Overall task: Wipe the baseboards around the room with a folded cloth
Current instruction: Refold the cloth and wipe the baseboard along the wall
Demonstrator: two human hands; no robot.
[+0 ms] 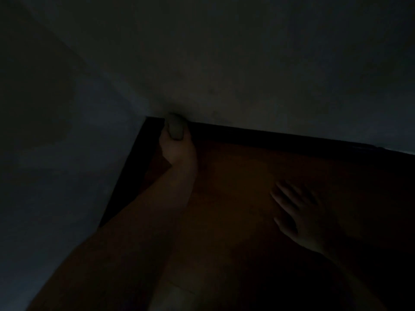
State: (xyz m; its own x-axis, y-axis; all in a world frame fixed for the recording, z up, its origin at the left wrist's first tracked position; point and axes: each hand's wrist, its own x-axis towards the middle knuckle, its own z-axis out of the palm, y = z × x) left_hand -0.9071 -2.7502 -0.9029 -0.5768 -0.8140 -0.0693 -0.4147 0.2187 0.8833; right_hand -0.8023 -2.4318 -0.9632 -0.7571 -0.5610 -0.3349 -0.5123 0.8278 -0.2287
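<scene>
The scene is very dark. A dark baseboard (269,136) runs along the foot of the far wall and turns at a corner down the left wall. My left hand (176,149) reaches into that corner and grips a pale folded cloth (175,126), held against the baseboard where it meets the wall. My right hand (298,212) lies flat on the brown floor with its fingers spread, well to the right of the left hand.
The pale far wall (247,63) and left wall (56,142) meet at the corner. Brown floor (235,176) spreads between the two hands and toward me. My left forearm crosses the lower left of the view.
</scene>
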